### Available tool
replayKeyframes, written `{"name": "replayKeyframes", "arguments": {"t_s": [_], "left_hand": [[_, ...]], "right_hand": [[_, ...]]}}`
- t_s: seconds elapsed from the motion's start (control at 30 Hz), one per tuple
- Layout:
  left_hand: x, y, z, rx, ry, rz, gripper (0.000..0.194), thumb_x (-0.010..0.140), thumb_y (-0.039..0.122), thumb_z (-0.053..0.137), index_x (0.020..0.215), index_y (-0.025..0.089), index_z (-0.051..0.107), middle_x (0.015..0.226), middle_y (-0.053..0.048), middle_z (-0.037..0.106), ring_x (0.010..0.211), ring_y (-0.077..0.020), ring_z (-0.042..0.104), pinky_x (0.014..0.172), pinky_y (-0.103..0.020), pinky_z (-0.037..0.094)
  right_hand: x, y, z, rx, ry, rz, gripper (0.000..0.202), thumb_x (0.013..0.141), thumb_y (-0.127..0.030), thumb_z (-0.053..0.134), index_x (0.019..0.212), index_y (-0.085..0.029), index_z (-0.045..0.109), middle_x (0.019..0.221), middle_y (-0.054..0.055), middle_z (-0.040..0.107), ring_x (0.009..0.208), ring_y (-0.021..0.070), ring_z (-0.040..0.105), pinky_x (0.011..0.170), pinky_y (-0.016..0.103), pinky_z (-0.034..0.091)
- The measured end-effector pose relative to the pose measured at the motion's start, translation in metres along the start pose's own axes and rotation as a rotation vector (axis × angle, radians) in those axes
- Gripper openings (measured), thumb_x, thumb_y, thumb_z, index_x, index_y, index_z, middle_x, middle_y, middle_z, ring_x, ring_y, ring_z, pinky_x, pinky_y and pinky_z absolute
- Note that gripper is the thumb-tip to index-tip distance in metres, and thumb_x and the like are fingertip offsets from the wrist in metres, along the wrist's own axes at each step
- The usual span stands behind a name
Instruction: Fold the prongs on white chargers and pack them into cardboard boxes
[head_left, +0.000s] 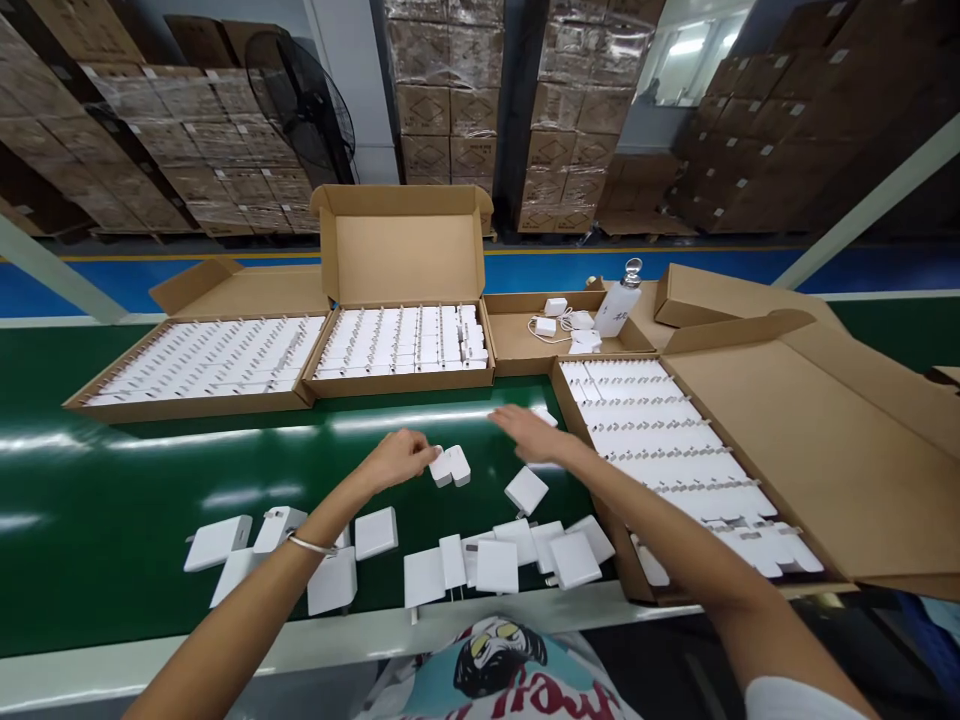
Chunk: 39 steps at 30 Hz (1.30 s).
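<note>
My left hand [397, 458] is over the green work surface, its fingers curled at the edge of a small white adapter [441, 468]. A second white adapter [458, 465] touches that one on its right. My right hand [525, 432] is blurred, held flat with fingers stretched to the left, and no object shows in it. Partly behind it lies a white piece [546, 416]. Just below the right hand sits a white square adapter [526, 490]. Several more white adapters [497, 567] lie in a loose group near the front edge, others [217, 543] at the left.
Cardboard boxes with rows of white adapters stand at the far left [187, 403], back middle [405, 382] and right [750, 500]. A shallow box [517, 345] holds cabled adapters and a white bottle [617, 308]. Behind are a black fan [300, 105] and stacked cartons [450, 110].
</note>
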<state>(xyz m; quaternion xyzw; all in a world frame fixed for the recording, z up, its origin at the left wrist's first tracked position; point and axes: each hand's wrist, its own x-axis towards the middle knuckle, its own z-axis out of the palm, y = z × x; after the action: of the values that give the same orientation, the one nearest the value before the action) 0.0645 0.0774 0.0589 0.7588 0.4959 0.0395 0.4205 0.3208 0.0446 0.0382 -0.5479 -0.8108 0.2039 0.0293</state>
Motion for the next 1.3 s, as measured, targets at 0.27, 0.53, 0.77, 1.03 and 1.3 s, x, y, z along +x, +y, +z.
{"name": "replayKeyframes", "arguments": {"t_s": [0.27,0.53,0.77,1.03,1.3], "left_hand": [[0.020,0.019,0.027,0.696,-0.153,0.497,0.067,0.059,0.009,0.056,0.121,0.031,0.041,0.138,-0.008,0.023,0.108,-0.0306,0.043,0.081,-0.039,0.038],[0.023,0.008,0.016,0.756,0.080,0.113,0.050,0.063,0.029,0.055,0.110,0.019,0.045,0.092,-0.012,0.052,0.078,-0.0303,0.057,0.063,-0.040,0.043],[0.012,-0.016,0.009,0.609,0.161,0.069,0.085,0.056,0.036,0.065,0.128,0.018,0.022,0.110,-0.015,0.047,0.094,-0.0311,0.052,0.068,-0.036,0.044],[0.014,-0.023,0.030,0.421,0.285,0.171,0.067,0.069,0.019,0.055,0.126,0.014,0.020,0.115,-0.014,0.043,0.089,-0.0216,0.054,0.072,-0.031,0.044],[-0.020,-0.026,0.011,0.355,0.335,0.169,0.051,0.077,0.030,0.048,0.124,0.019,0.032,0.117,-0.012,0.043,0.084,-0.0215,0.056,0.065,-0.032,0.045]], "right_hand": [[-0.012,0.044,-0.014,-0.232,-0.016,0.205,0.042,0.058,-0.009,0.065,0.099,-0.014,0.059,0.104,0.018,0.051,0.101,0.0356,0.044,0.079,0.044,0.038],[0.009,0.040,0.000,0.232,0.167,0.248,0.040,0.061,-0.038,0.066,0.093,-0.017,0.053,0.081,0.006,0.058,0.075,0.0221,0.055,0.062,0.030,0.042],[0.081,-0.014,0.039,0.679,0.428,0.161,0.035,0.079,-0.043,0.039,0.099,-0.017,0.050,0.093,0.004,0.057,0.080,0.0154,0.054,0.065,0.025,0.042],[0.102,-0.055,0.071,0.838,0.553,0.306,0.050,0.086,-0.051,0.009,0.088,-0.019,0.048,0.087,0.005,0.055,0.082,0.0180,0.053,0.069,0.029,0.041],[0.071,-0.047,0.038,0.680,0.391,0.130,0.067,0.063,-0.061,0.056,0.117,-0.024,0.042,0.126,0.009,0.037,0.120,0.0271,0.030,0.097,0.043,0.024]]}}
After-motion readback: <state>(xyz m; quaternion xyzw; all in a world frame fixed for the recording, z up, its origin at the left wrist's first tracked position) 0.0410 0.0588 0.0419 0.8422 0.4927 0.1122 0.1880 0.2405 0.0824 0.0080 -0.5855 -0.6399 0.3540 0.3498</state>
